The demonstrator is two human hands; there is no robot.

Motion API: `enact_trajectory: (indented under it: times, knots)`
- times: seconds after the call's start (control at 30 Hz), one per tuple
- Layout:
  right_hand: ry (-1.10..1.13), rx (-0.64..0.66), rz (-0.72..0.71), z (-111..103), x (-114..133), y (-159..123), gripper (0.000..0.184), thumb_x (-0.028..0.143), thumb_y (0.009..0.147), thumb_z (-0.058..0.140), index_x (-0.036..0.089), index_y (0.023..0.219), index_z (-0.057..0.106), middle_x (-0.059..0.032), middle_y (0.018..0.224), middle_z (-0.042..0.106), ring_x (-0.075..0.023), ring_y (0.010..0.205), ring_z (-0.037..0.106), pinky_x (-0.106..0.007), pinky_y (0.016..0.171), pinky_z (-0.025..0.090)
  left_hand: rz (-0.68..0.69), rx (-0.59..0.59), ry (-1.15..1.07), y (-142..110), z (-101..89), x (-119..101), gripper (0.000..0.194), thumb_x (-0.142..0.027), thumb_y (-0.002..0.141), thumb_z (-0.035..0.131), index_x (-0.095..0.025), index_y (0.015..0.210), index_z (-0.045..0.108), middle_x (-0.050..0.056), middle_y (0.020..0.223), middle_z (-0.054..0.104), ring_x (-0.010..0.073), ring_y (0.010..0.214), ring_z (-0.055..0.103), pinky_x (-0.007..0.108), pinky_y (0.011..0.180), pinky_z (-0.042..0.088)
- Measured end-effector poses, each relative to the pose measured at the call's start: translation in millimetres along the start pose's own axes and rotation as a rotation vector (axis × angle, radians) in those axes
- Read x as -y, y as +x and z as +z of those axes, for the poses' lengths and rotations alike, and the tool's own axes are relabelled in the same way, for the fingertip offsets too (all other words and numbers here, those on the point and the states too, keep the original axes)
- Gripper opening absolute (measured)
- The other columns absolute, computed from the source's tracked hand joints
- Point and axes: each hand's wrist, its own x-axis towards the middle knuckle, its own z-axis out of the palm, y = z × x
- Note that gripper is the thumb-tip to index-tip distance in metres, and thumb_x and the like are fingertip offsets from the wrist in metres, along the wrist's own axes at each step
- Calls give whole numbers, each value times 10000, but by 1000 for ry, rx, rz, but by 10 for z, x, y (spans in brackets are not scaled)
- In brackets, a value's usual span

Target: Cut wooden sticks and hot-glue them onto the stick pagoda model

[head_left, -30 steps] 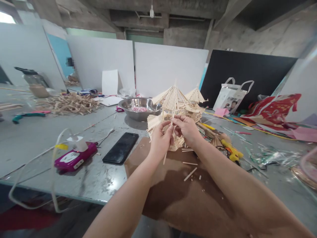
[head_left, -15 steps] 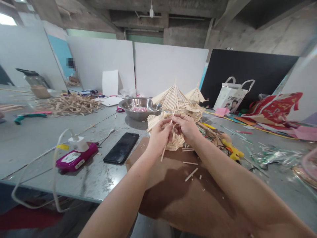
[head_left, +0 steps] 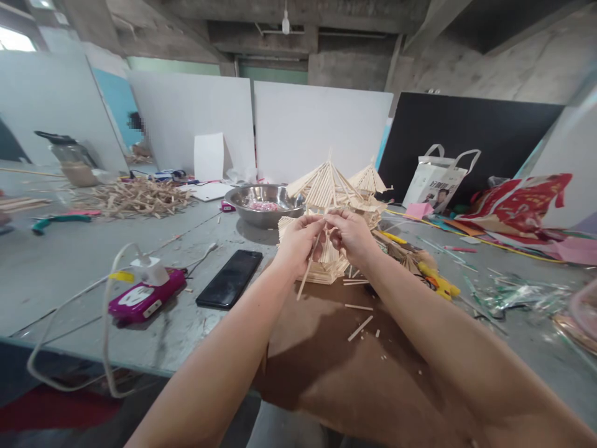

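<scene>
A pale wooden model with pointed stick roofs (head_left: 326,183) stands on a brown board (head_left: 317,348). In front of it, my left hand (head_left: 298,241) pinches a thin wooden stick (head_left: 305,280) that slants down and left below the fingers. The fingers of my right hand (head_left: 353,236) are closed in a pinch at the stick's upper end, meeting the left fingertips. Exactly what lies between the right fingertips is hidden. Several short stick pieces (head_left: 360,328) lie on the board under my right forearm.
Left of the board are a black phone (head_left: 229,279) and a purple power strip (head_left: 147,297) with a white cable. Behind stand a metal bowl (head_left: 265,214) and a heap of sticks (head_left: 142,198). To the right are a yellow glue gun (head_left: 438,281) and clear plastic scraps (head_left: 527,292).
Both hands have risen slightly. The stick has tilted, its lower end now farther left and a little higher. My left forearm has swung outward to the left.
</scene>
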Motion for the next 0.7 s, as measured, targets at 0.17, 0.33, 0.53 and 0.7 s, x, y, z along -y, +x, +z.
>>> enact_trajectory:
  times: [0.17, 0.33, 0.53, 0.7]
  knots:
    - [38, -26, 8, 11, 13, 21, 92, 227, 680, 528, 174, 681, 453, 79, 509, 438, -18, 262, 323, -165, 262, 180, -8, 81, 24, -6, -13, -1, 173, -292, 668, 568, -151, 699, 473, -69, 441, 453, 33, 219, 327, 167, 227, 161]
    - [42, -24, 10, 10, 23, 41, 91, 216, 689, 516, 167, 643, 455, 82, 486, 424, -16, 257, 308, -169, 266, 164, -15, 86, 28, -11, -13, 2, 177, -301, 675, 561, -151, 711, 474, -64, 428, 459, 35, 218, 325, 165, 230, 161]
    - [60, 23, 0, 2, 28, 80, 129, 202, 679, 520, 175, 589, 432, 105, 388, 351, -18, 250, 252, -173, 274, 152, -30, 80, 17, 12, -11, -7, 158, -282, 678, 559, -148, 708, 481, -50, 425, 477, 42, 221, 335, 165, 236, 182]
    - [78, 46, 35, -10, 32, 96, 140, 213, 666, 528, 179, 575, 427, 108, 378, 325, -19, 258, 241, -174, 282, 140, -85, 54, -32, 59, 9, -59, 115, -241, 678, 553, -144, 698, 494, -38, 443, 482, 52, 260, 382, 165, 267, 241]
